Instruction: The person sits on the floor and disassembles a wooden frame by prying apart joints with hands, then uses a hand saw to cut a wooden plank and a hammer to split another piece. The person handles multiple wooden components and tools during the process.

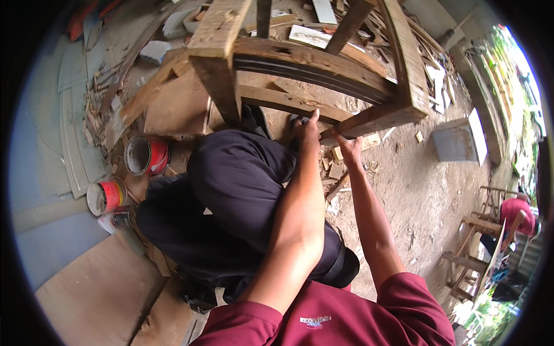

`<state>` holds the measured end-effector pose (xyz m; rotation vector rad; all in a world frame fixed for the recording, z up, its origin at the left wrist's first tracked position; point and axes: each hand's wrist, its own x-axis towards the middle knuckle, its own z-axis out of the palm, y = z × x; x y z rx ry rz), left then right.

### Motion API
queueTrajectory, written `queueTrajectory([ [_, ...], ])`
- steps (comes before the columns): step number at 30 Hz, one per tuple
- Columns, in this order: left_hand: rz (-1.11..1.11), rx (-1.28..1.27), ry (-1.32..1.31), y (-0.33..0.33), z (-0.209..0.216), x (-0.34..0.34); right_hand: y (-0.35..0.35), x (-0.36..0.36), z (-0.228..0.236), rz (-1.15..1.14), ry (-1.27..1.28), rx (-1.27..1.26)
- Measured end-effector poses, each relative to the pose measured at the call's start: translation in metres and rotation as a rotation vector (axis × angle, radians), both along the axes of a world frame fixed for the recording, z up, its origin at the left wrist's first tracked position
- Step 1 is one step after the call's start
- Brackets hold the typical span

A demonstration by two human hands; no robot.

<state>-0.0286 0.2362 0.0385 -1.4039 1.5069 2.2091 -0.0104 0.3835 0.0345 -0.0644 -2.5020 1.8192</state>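
Head view: above the littered floor (412, 202), we grip the wooden frame (314, 64) by its near end, left hand (310, 131) and right hand (350, 149) partly closed on it.

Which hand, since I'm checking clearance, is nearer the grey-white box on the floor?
Right: the right hand is at the wooden frame, left of the box; the left hand is farther left.

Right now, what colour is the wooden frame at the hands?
The wooden frame is brown, tan in places; the head view shows it best.
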Motion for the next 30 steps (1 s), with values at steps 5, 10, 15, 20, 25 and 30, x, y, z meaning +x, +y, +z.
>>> queueTrajectory([
  [5, 0.1, 0.1, 0.054, 0.001, -0.018, -0.007, -0.002, -0.001, -0.011, 0.001, 0.045, -0.104],
  [10, 0.108, 0.188, 0.078, 0.003, -0.013, 0.0, 0.008, -0.01, -0.037, -0.077, 0.045, -0.142],
  [15, 0.093, 0.196, 0.091, -0.006, -0.026, -0.005, -0.006, -0.004, -0.026, -0.134, 0.108, -0.255],
  [20, -0.127, 0.329, 0.196, -0.028, -0.037, -0.007, -0.006, 0.001, -0.023, -0.24, 0.135, -0.162],
  [25, -0.147, 0.261, 0.163, -0.021, -0.025, -0.009, -0.001, 0.007, -0.02, -0.239, 0.107, -0.184],
  [30, -0.153, 0.208, 0.156, -0.015, -0.012, -0.003, -0.002, 0.011, -0.021, -0.247, 0.12, -0.191],
])
